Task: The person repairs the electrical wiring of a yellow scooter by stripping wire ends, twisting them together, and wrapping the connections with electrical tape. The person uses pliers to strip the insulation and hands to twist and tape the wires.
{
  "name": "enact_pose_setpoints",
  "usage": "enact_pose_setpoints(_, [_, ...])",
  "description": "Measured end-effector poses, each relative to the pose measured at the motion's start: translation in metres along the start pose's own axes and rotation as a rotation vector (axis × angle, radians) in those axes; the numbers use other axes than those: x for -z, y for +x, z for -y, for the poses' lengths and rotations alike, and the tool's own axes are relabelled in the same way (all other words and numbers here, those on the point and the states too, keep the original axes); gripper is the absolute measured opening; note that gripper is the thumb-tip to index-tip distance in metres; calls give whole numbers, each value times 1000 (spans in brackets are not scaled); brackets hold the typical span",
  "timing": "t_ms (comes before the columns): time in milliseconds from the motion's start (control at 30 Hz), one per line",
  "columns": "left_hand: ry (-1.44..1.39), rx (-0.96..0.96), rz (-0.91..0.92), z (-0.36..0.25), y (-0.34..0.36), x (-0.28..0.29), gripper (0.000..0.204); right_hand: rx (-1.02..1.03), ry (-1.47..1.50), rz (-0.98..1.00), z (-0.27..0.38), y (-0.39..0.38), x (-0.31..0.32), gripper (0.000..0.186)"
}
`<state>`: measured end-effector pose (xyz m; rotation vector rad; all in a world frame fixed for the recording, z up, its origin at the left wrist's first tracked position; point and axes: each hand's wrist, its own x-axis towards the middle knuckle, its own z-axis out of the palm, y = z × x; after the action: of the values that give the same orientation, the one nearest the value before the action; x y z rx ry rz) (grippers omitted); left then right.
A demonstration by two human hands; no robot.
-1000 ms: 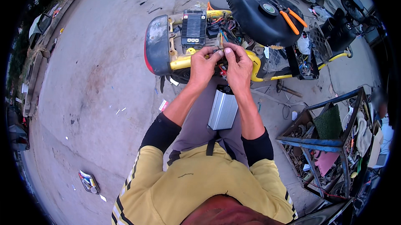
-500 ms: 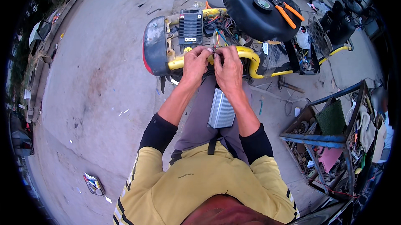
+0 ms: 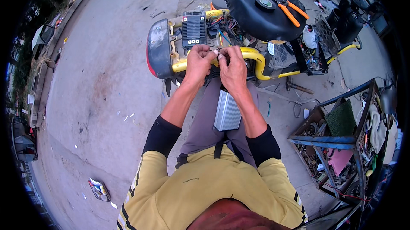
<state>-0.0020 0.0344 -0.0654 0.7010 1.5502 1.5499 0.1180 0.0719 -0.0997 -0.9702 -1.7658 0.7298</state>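
My left hand [image 3: 199,64] and my right hand [image 3: 233,68] meet fingertip to fingertip over the yellow frame tube [image 3: 257,61] of a stripped-down scooter. Both are closed in a pinch, and what lies between the fingers is too small to make out. Resting on my lap below the right hand is a silver ribbed metal box [image 3: 227,111]. Beyond my hands, a black finned box [image 3: 193,28] sits on the scooter's rear, beside a tangle of coloured wires [image 3: 222,29].
Orange-handled pliers [image 3: 291,14] and a tape roll [image 3: 265,3] lie on the black scooter seat [image 3: 243,12]. A hammer [image 3: 297,86] is on the ground. At right stands a metal-framed bin [image 3: 329,142] of scraps; a small tray [image 3: 99,188] lies at lower left.
My hands stay together over the tube, with the fingertips slightly shifted. The left thumb now points more toward the right hand's fingers. The view has moved slightly.
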Motion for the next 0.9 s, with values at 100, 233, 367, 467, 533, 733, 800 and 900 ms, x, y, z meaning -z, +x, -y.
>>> enact_pose_setpoints(100, [156, -131, 34, 17, 11, 10, 24, -4, 13, -9, 2, -1, 1, 9])
enact_pose_setpoints(233, [372, -368, -3, 23, 11, 12, 27, 17, -9, -7, 2, -2, 0, 10])
enact_pose_setpoints(367, [401, -404, 6, 21, 11, 8, 27, 90, -58, -31, 0, -3, 0, 10])
enact_pose_setpoints(467, [185, -124, 119, 7, 9, 7, 22, 102, -48, -31, 3, -3, 6, 10])
enact_pose_setpoints(533, [54, 41, 176, 2, 9, 7, 19, 90, -24, -17, 2, -4, 9, 9])
enact_pose_setpoints(733, [-50, 78, 156, 12, 12, -1, 15, 108, -93, -73, 4, -7, 8, 11])
enact_pose_setpoints(800, [-68, 74, 149, 12, 7, -4, 15, 99, -142, -98, 1, -7, 8, 13])
enact_pose_setpoints(900, [-135, 92, 205, 18, 7, -1, 13, 67, -151, -94, -6, -5, 13, 15])
